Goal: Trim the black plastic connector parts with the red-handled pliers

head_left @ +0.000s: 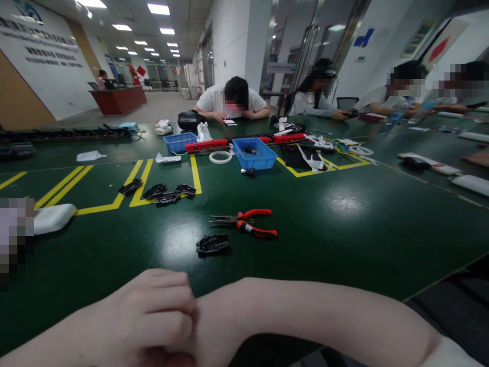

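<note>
Pliers [254, 230] are lying beside a black plastic part [213, 245], easily visible beyond the left hand [160, 308] and right hand [214, 321], which are touching low — their grips, wide or narrow, I cannot tell.

We can read no words or numbers: the lettering [53, 51] on the left wall [38, 84] and the strip [282, 67] on the glass door [284, 35] are too blurred for us.

passage: tabletop [355, 244] right of pliers [240, 220] | obstacles ahead: pliers, black shell [213, 245]
</note>
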Available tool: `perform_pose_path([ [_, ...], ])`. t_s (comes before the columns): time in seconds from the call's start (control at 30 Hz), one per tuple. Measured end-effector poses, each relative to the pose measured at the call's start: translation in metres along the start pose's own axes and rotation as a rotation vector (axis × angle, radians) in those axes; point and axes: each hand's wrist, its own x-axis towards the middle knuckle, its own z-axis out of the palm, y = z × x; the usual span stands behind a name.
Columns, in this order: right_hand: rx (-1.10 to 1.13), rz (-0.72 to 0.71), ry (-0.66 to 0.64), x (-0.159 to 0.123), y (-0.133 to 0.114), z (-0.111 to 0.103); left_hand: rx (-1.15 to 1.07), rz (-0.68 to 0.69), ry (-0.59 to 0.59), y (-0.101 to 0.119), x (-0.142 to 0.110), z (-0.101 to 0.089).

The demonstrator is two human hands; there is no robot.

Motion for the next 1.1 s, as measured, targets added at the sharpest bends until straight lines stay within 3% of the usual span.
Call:
perform_pose_path([
  [0.03, 0.075, -0.101, -0.218, 0.002, 0.0, -0.013, 0.0, -0.003, 0.03, -0.007, -0.006, -0.001],
  [0.07, 0.11, -0.134, -0.354, 0.002, 0.0, -0.026, -0.007, -0.011, 0.067, -0.014, -0.01, -0.001],
  [0.1, 0.116, -0.111, -0.374, 0.0, 0.0, -0.037, -0.012, -0.069, 0.116, -0.021, -0.013, -0.002],
  [0.2, 0.018, -0.06, -0.238, -0.011, 0.001, -0.061, -0.019, -0.372, 0.197, -0.04, -0.011, -0.002],
  [0.27, -0.125, -0.107, -0.113, -0.017, 0.004, -0.071, -0.007, -0.489, 0.191, -0.05, -0.004, 0.0],
  [0.37, -0.412, -0.182, 0.092, -0.021, 0.016, -0.085, 0.001, -0.524, 0.105, -0.057, 0.008, 0.006],
  [0.43, -0.608, -0.117, 0.159, -0.025, 0.03, -0.095, 0.037, -0.538, 0.052, -0.059, 0.015, 0.01],
  [0.5, -0.728, 0.048, 0.26, -0.033, 0.048, -0.103, 0.079, -0.546, 0.016, -0.062, 0.02, 0.013],
  [0.63, -0.874, 0.365, 0.216, -0.057, 0.08, -0.11, 0.075, -0.541, -0.018, -0.068, 0.024, 0.017],
  [0.73, -0.8, 0.52, 0.147, -0.071, 0.091, -0.112, 0.049, -0.554, 0.007, -0.072, 0.023, 0.019],
  [1.1, -0.453, 0.664, 0.073, -0.097, 0.083, -0.124, 0.055, -0.57, 0.006, -0.078, 0.018, 0.024],
])
